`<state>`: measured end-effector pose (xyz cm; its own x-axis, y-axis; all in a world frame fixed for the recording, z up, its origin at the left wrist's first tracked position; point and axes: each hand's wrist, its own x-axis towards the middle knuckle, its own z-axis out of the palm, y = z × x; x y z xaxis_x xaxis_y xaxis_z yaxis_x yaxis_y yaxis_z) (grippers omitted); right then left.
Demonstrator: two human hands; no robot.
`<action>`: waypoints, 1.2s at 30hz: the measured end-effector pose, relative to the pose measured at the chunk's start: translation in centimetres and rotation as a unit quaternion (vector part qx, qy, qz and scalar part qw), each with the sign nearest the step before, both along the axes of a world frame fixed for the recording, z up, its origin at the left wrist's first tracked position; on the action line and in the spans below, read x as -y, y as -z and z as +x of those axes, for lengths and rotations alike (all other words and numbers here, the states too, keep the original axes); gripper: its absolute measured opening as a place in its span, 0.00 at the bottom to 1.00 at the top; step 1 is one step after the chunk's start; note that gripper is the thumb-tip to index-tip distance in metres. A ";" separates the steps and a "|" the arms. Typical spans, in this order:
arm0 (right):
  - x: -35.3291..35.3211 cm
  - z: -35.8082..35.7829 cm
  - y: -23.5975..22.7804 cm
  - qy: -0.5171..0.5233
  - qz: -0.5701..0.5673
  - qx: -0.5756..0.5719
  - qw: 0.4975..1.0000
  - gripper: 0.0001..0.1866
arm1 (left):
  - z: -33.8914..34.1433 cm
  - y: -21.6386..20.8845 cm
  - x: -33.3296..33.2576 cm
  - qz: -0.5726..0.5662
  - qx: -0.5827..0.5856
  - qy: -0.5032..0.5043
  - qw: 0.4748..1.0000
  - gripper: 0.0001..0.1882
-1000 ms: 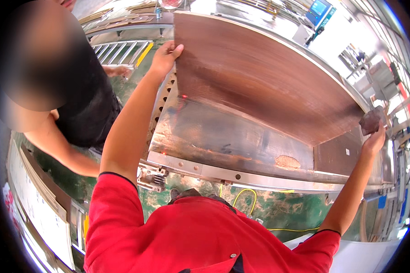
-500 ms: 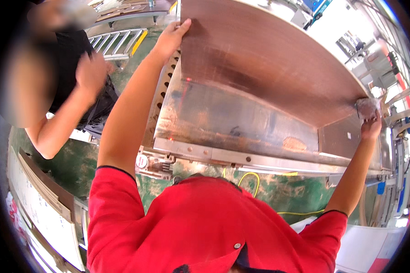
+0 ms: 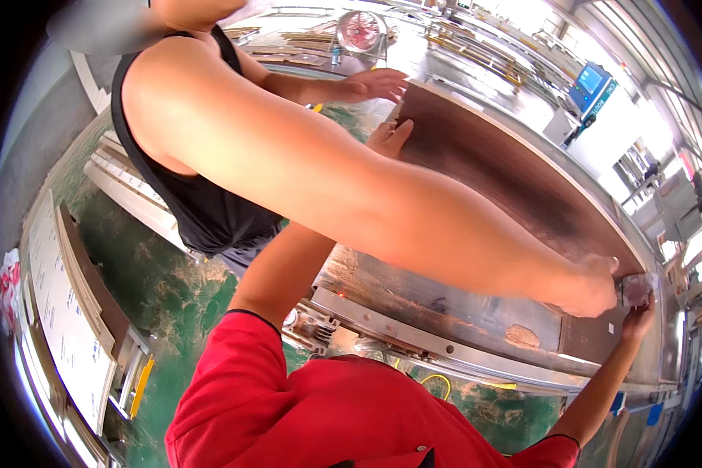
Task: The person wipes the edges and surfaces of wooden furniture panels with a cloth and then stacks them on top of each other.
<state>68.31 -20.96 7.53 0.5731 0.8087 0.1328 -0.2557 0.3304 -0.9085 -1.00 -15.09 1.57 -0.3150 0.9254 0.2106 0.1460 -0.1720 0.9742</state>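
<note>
A long dark-brown wood-grain panel [image 3: 515, 183] stands tilted on a metal machine bed [image 3: 413, 292]. My left hand [image 3: 388, 140] grips its far left end, thumb over the brown face. At the right end my right hand [image 3: 637, 318] is closed on a crumpled greyish-pink wad [image 3: 639, 290], whose material I cannot make out. A shorter brown piece [image 3: 589, 337] meets the panel at that corner. Across it all reaches a co-worker's bare arm [image 3: 413, 222]; that person's hand [image 3: 591, 287] is closed by the corner, next to the wad. The co-worker's other hand [image 3: 370, 84] lies at the panel's left end.
The co-worker in a black sleeveless top [image 3: 195, 203] stands close at my left. Flat boards [image 3: 62, 320] are stacked at far left. Sawdust covers the green floor [image 3: 179, 312]. A yellow hose [image 3: 438, 382] runs under the bed. Behind stands a blue screen [image 3: 590, 80].
The co-worker has leaned in, stretching one arm across to the right corner and a hand to the left end. My view has swung left; both my hands keep their places on the work.
</note>
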 end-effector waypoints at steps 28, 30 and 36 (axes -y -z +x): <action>5.3 -9.6 2.9 -0.072 0.009 0.236 0.969 0.21 | 1.4 5.2 -3.1 0.107 -0.035 -0.040 0.993 0.24; 7.1 -11.3 5.7 -0.081 -0.030 0.243 0.966 0.20 | 0.5 3.9 -2.0 0.128 -0.091 -0.074 0.985 0.22; 16.6 -18.4 16.0 0.002 -0.141 0.279 0.950 0.12 | 2.6 -1.6 -3.9 0.228 -0.500 -0.199 0.811 0.20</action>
